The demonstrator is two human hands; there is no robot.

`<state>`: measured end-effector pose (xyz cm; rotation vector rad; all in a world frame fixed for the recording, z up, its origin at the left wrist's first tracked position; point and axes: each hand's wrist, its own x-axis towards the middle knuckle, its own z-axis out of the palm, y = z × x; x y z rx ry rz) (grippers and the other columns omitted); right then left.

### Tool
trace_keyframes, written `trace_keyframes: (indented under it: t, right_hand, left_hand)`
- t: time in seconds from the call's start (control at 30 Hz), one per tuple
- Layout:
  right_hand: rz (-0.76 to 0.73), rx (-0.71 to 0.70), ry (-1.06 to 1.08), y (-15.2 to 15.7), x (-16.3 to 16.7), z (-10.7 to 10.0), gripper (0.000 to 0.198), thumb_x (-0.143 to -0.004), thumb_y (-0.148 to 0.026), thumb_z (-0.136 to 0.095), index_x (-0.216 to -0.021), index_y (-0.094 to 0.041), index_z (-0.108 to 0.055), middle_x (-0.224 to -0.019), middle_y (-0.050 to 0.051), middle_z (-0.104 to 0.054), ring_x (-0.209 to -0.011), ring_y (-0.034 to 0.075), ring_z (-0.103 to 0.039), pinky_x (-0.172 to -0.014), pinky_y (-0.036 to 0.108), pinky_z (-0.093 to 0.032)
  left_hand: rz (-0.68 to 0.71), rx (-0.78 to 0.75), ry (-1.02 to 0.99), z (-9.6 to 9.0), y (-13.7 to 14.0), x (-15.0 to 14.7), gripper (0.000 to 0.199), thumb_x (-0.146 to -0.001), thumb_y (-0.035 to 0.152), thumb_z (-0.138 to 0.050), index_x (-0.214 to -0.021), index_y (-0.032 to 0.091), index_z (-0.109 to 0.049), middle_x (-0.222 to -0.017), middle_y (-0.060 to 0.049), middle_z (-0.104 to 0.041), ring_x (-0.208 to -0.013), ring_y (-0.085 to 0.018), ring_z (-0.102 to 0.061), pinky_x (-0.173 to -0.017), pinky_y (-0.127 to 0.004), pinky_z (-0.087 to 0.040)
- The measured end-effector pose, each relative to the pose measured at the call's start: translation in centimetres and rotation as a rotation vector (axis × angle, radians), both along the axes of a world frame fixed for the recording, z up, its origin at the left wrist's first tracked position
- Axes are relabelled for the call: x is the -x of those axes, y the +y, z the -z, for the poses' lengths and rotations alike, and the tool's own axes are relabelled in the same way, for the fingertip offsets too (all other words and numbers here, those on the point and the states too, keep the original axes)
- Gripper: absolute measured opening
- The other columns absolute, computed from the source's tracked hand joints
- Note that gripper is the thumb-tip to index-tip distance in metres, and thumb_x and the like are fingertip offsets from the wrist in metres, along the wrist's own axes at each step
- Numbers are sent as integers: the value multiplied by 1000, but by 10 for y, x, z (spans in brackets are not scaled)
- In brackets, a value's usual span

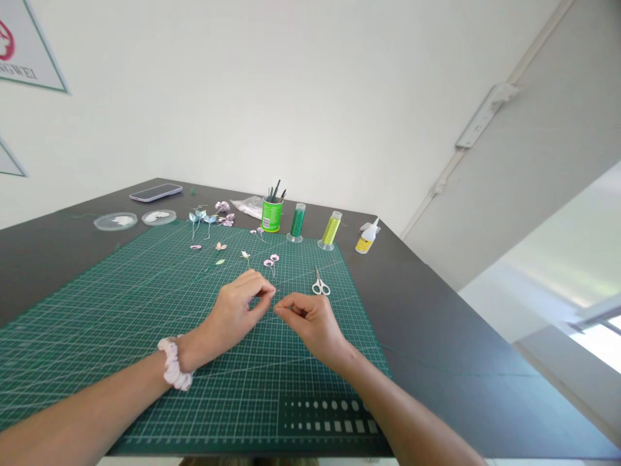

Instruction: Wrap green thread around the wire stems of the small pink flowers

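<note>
Thumb and forefinger of my left hand point(245, 299) are pinched together over the green cutting mat point(218, 408); whatever lies between them is too small to make out. My right hand point(313, 320) is pinched the same way, its fingertips just right of and below the left ones. Beyond the hands lie a pair of pink-edged petals point(272, 261) on thin stems, a small white flower point(245, 255), a pale green leaf point(220, 262) and a peach petal piece point(221, 246). Small white-handled scissors point(321, 286) rest to the right of my hands.
Behind stand a green can point(272, 215) of tools, a green thread spool point(297, 222), a yellow-green spool point(332, 230) and a white glue bottle point(367, 237). Blue flowers point(201, 217), purple flowers point(223, 207), shallow dishes point(115, 222) and a phone point(156, 192) are at the back left.
</note>
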<state>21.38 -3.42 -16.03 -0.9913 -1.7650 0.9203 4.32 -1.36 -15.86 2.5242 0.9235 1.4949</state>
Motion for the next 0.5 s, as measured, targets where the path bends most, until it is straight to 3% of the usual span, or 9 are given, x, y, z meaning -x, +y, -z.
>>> trace_keyframes:
  t: [0.2,0.5]
  right_hand:
    - [70,-203,-58,1,-4,-3,22,-84,-23,-54,-67,-16,-66,-48,-7,-36,-43,7,-27,-44,23,-24]
    - [143,-99,61,4,-6,-6,20,-80,-28,-57,-65,-18,-64,-47,-7,-31,-45,8,-25,-45,24,-23]
  left_hand:
    - [11,-26,82,-2,1,3,18,-91,10,-50,-77,17,-59,-69,1,-59,-66,-12,-55,-61,-22,-44]
    - [125,-28,140,-2,0,1,19,-92,9,-50,-77,16,-59,-69,1,-59,-67,-12,-54,-61,-21,-43]
